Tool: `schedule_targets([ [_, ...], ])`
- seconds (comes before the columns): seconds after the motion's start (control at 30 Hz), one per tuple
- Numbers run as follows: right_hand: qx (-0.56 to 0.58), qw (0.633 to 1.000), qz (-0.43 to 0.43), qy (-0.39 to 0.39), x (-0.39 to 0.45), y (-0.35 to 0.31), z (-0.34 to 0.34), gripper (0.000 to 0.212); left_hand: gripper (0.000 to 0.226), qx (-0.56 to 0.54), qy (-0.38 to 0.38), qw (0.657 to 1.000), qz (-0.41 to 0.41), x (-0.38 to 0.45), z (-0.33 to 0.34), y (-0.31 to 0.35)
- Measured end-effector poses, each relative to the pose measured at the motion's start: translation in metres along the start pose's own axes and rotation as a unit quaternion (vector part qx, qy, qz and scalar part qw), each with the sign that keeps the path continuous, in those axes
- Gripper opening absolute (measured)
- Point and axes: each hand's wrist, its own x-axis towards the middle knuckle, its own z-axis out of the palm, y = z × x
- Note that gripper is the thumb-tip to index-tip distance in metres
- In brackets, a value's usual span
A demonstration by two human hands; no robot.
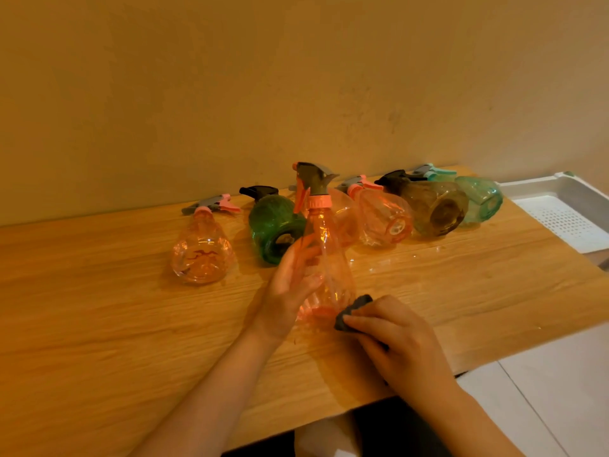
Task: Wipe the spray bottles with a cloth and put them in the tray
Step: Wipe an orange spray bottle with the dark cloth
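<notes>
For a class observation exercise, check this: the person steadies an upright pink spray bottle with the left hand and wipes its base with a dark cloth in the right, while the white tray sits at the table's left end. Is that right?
One detail is wrong. The head view shows the white tray at the table's right end, not the left. The rest stands: the left hand steadies the upright pink spray bottle, and the right hand wipes its base with the dark cloth.

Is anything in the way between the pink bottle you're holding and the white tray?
Yes, a little. The held pink bottle is mid-table; the white tray sits far right. Lying bottles, pink, brown and teal, crowd the back route. The nearer table stretch looks open.
</notes>
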Motion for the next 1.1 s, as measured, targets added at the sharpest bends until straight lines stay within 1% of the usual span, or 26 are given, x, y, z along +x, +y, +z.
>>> schedule_targets([
  [0.07,-0.011,1.000,0.004,0.008,-0.008,-0.001,0.006,0.015,0.064,-0.007,0.001,1.000,-0.004,0.000,0.000,-0.001],
  [0.2,-0.021,0.998,-0.001,0.054,-0.005,-0.004,0.008,0.015,0.066,0.002,0.004,1.000,0.000,0.000,0.000,0.000],
  [0.33,-0.016,0.999,-0.024,0.045,-0.004,-0.006,0.009,0.016,0.063,0.005,0.002,1.000,0.005,0.001,-0.001,-0.001],
  [0.57,-0.038,0.998,0.018,0.057,-0.003,0.005,0.003,0.017,0.065,-0.022,-0.004,1.000,0.011,0.001,-0.001,-0.001],
  [0.67,-0.036,0.997,0.012,0.062,0.014,0.004,-0.002,0.019,0.065,-0.035,-0.005,0.999,0.021,0.001,-0.001,0.000],
  [0.8,-0.062,0.996,-0.013,0.062,0.054,0.006,-0.003,0.022,0.072,-0.022,-0.016,0.999,0.027,0.000,-0.003,0.001],
  [0.87,-0.069,0.995,-0.029,0.067,0.075,0.009,-0.002,0.021,0.072,-0.021,-0.018,0.999,0.025,0.001,-0.004,0.000],
  [1.0,-0.088,0.989,-0.047,0.111,0.107,0.010,-0.006,0.019,0.066,-0.020,-0.025,0.999,0.029,0.000,-0.004,-0.001],
  [1.03,-0.091,0.988,-0.046,0.114,0.111,0.010,-0.006,0.017,0.066,-0.021,-0.024,0.999,0.027,0.000,-0.004,-0.001],
  [1.1,-0.090,0.991,-0.038,0.094,0.113,0.010,-0.005,0.012,0.067,-0.029,-0.018,0.999,0.026,0.000,-0.003,-0.001],
])
